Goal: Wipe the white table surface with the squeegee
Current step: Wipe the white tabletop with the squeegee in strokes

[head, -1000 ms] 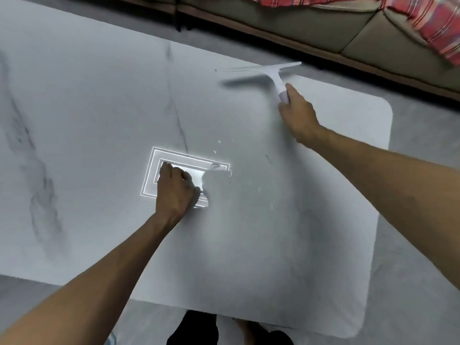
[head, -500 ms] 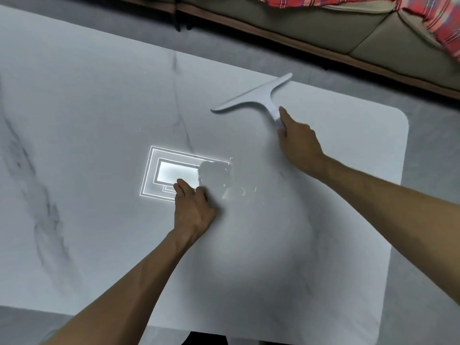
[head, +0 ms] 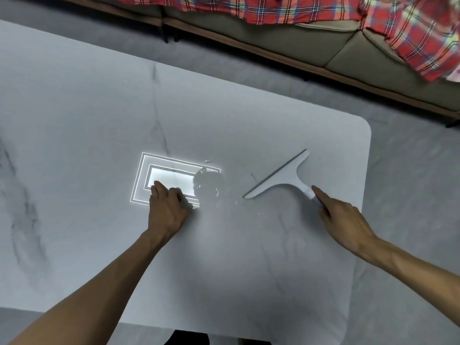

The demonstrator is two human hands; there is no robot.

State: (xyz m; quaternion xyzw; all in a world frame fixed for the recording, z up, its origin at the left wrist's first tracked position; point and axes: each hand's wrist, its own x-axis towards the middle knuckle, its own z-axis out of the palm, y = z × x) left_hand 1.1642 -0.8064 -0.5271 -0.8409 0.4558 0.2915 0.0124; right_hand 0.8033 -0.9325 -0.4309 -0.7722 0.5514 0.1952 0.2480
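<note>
Here, right hand [head: 342, 215] gripping squeegee [head: 281, 178] handle, left hand [head: 166, 207] curled on table [head: 74, 120]

No text, label, brand mark or number can be read anywhere in the head view. The squeegee [head: 286, 178] shows a plain white surface with no marking, and the white table [head: 249, 270] carries only grey marble veining. The bright nested rectangles [head: 164, 173] on the tabletop hold no letters or figures.
</note>
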